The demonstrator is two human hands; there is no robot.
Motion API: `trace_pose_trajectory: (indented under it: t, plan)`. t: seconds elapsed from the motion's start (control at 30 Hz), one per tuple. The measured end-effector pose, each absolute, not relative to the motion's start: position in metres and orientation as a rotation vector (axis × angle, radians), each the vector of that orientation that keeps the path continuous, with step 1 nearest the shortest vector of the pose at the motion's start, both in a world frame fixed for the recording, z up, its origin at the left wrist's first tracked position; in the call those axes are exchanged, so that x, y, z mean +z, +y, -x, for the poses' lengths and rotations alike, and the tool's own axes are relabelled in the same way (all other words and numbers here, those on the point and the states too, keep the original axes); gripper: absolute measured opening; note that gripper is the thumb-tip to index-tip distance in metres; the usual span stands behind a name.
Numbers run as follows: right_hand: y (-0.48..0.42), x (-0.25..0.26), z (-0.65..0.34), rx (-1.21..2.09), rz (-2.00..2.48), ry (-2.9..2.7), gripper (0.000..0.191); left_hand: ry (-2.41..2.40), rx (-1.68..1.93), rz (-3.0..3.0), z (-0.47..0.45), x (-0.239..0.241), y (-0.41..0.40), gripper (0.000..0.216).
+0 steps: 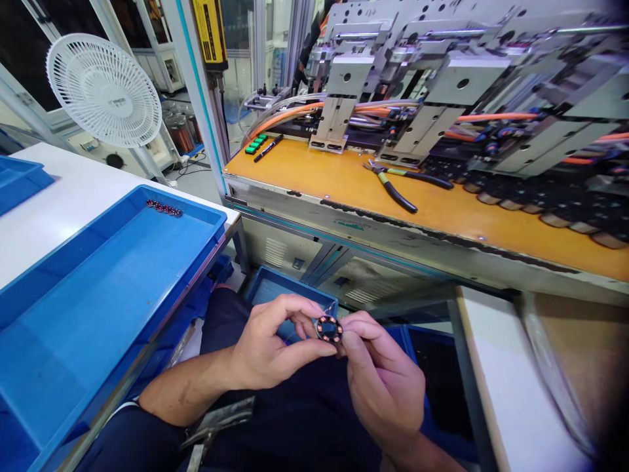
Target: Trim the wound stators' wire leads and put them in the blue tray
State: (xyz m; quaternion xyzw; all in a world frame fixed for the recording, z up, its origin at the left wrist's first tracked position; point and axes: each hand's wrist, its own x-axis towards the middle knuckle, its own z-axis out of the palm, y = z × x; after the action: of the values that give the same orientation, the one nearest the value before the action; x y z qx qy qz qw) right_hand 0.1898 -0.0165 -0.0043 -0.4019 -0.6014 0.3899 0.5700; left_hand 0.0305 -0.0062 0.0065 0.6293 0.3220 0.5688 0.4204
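Note:
A small round motor stator [322, 320], black with copper windings around its ring, is held up in front of my lap. My left hand [275, 337] grips its left side between thumb and fingers. My right hand [381, 370] is closed with thumb and forefinger pinched at the stator's right edge; whether a fine wire lies between those fingertips is too small to tell. Thin wire ends [331, 307] stick up from the stator's top. The curled fingers of both hands hide its underside.
A blue tray [113, 282] with a row of copper-coloured parts [164, 208] lies at left. Ahead, an orange bench top [295, 167] carries cutting pliers [393, 183], a marker [268, 149] and machine fixtures [339, 98]. A blue bin [268, 278] stands below; a white table [515, 380] is at right.

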Motion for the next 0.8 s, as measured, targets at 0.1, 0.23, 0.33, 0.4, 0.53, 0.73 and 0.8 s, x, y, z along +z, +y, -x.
trace_pose_trajectory:
  t: [0.1,0.23,0.33,0.4,0.53,0.73,0.8]
  plan:
    - [-0.016,-0.003,-0.188,0.918,0.955,-1.411,0.015,0.825,1.398,-1.546,-0.030,0.006,-0.006,0.034]
    - [-0.015,-0.004,-0.189,0.885,0.966,-1.457,0.014,0.751,1.395,-1.512,-0.030,0.005,-0.007,0.036]
    - [-0.013,-0.006,-0.192,0.724,0.974,-1.539,0.011,0.669,1.394,-1.425,-0.031,0.003,-0.009,0.034]
    - [-0.011,-0.004,-0.197,0.563,0.946,-1.612,0.013,0.587,1.381,-1.331,-0.030,0.002,-0.008,0.035]
    - [-0.002,0.014,-0.207,0.291,0.804,-1.851,0.018,0.307,1.213,-1.017,-0.029,0.002,-0.001,0.058]
    - [0.004,0.031,-0.224,0.112,0.661,-2.088,0.010,0.407,0.715,-0.837,-0.033,-0.002,0.007,0.049]
    - [0.004,0.020,-0.234,0.147,0.734,-2.106,0.009,0.422,0.712,-0.863,-0.035,-0.005,0.007,0.051]
